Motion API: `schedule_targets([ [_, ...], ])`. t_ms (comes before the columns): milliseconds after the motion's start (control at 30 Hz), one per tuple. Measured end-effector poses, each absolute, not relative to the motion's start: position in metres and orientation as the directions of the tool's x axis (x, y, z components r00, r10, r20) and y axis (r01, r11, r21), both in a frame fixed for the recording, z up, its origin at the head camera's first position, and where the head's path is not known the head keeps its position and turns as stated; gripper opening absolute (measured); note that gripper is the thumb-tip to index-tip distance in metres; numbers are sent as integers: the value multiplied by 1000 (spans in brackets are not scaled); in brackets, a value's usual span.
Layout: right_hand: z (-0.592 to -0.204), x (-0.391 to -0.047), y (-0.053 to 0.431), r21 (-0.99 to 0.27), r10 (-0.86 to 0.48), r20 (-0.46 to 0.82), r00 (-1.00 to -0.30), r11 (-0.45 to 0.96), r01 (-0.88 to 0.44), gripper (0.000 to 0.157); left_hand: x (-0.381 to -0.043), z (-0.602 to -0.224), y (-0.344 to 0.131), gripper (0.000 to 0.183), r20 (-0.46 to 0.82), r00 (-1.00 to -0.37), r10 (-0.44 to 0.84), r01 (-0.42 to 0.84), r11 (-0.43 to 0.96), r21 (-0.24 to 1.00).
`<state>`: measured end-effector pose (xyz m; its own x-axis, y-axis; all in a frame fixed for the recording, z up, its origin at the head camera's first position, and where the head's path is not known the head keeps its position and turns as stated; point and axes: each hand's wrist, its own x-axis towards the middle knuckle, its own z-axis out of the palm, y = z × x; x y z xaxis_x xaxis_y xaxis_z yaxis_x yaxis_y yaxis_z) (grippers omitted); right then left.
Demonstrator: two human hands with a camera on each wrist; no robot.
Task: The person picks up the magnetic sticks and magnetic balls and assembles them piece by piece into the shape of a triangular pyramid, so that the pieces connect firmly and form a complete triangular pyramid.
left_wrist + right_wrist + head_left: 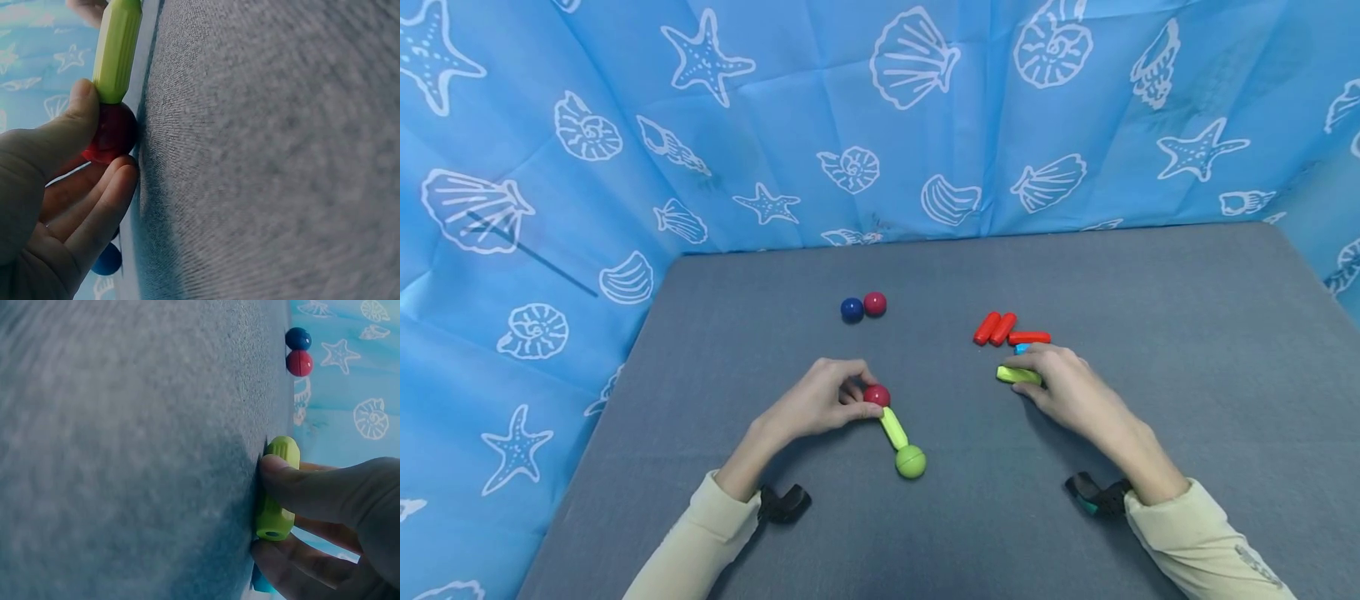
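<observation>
one glossy red ball (114, 134) is pinched between the left fingers (107, 203), one ridged lime rod (275, 520) between the right fingers (290, 565).

Beyond my grey table (1150, 292) hangs a blue shell-print curtain (790, 108); I see a navy ball (852, 310) touching a crimson ball (876, 303), and three red rods (1003, 329).

From my station I count two red balls (875, 303), one blue ball (852, 310) and one green ball (911, 461), four in all, plus three red rods (1003, 329), two green rods (893, 428) and one partly hidden blue rod (1021, 348).
</observation>
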<state>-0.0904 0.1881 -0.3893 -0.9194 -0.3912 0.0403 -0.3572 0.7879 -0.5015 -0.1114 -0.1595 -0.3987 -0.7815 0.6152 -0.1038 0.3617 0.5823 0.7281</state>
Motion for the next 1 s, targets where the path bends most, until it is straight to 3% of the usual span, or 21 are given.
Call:
schedule_targets([
  [467, -381, -86, 154, -464, -460, 92, -883, 765, -447, 25, -107, -400, -153, 25, -88, -763, 640, 387, 562, 731],
  [1000, -376, -86, 95, -468, -547, 33, -837, 731, -496, 27, -104, -401, -148, 24, -50, -753, 656, 430, 548, 717],
])
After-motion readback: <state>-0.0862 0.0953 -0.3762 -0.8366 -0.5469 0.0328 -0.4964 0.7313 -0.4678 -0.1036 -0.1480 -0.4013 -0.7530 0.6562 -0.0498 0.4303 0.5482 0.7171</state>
